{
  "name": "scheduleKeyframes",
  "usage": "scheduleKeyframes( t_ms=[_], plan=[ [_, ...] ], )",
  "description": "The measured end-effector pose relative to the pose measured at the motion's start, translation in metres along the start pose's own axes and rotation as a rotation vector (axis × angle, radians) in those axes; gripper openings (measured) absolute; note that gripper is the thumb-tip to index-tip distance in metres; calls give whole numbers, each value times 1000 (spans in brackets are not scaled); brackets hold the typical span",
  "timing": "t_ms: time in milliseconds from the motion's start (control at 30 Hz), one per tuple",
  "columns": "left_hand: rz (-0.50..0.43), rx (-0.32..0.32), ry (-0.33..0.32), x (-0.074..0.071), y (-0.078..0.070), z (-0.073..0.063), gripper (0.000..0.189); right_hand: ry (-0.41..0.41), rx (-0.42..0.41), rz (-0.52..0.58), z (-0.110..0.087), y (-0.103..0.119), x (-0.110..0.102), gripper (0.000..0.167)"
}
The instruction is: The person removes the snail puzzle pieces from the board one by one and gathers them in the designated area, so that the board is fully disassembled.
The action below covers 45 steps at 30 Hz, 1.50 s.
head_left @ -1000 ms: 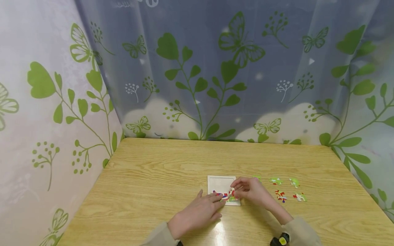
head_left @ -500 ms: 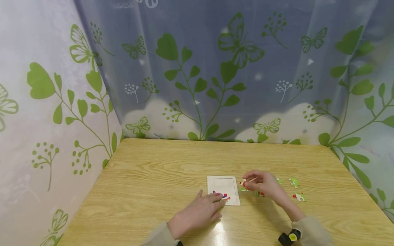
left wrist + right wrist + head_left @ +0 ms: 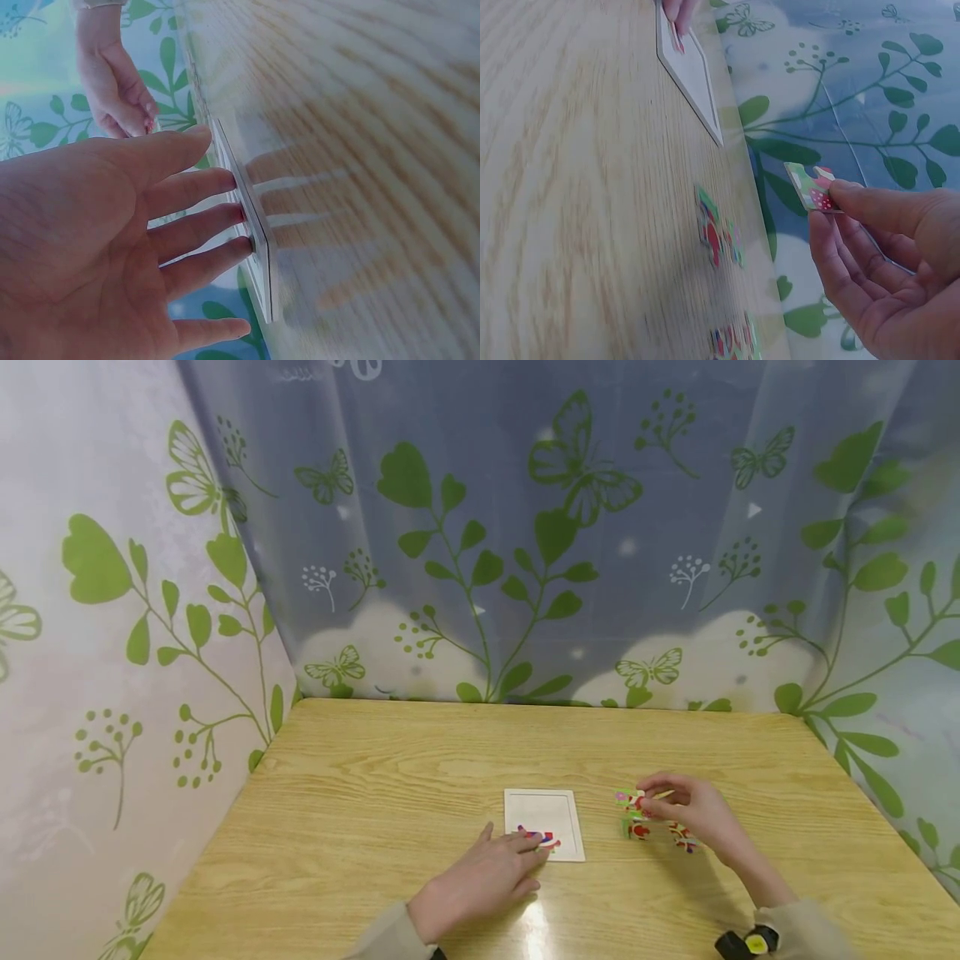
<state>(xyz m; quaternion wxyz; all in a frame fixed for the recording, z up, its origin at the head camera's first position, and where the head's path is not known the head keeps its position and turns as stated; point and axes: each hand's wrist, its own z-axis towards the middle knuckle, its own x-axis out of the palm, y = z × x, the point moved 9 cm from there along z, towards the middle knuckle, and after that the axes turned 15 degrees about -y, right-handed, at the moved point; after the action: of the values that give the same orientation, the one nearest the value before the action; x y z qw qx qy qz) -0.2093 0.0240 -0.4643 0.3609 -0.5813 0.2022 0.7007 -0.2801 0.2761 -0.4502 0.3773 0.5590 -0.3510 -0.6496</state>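
My left hand (image 3: 480, 881) rests its straight fingers on the near edge of a white puzzle tray (image 3: 542, 807). Under those fingertips lies a blue, red and white puzzle piece (image 3: 540, 838), partly covered. In the left wrist view the fingers (image 3: 202, 225) reach over the tray's rim, spread apart. To the right of the tray, my right hand (image 3: 693, 810) pinches a green and red puzzle piece (image 3: 810, 189) between thumb and fingertips, held up off the table. Below it on the table lie a green and red piece (image 3: 637, 830) and a red and purple piece (image 3: 681, 837).
A wooden table (image 3: 390, 768) bears everything, with a patterned curtain (image 3: 480, 568) along its back and sides. Some loose pieces at the right are hidden by the right hand. A black band (image 3: 746, 942) sits at the right wrist.
My right hand has lifted the piece from the tray's right side and carried it to the right, over the loose pieces. The left hand has stayed in place.
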Motion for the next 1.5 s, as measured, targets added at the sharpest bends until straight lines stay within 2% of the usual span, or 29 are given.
scheduleKeyframes(
  t_ms=[133,367,633,867,1133,1333,1500],
  plan=[
    [3,-3,-2,0,0,0,44,-23,-7,1,-4,-4,-14,41],
    [10,3,-18,-1,-1,-1,43,-65,-12,-86,-15,-9,-40,38],
    [9,0,-17,0,0,0,44,-58,-2,-124,-25,-23,-65,39],
    [5,2,-19,-1,1,1,44,-28,34,-121,-34,-49,-81,36],
    [-9,-13,-11,0,2,1,44,63,77,-154,-43,-75,-87,38],
    [-24,-10,-11,1,2,1,45,80,51,-213,-45,-81,-86,33],
    [-21,-1,-11,2,1,2,43,101,39,-186,-47,-80,-85,33]
  ],
)
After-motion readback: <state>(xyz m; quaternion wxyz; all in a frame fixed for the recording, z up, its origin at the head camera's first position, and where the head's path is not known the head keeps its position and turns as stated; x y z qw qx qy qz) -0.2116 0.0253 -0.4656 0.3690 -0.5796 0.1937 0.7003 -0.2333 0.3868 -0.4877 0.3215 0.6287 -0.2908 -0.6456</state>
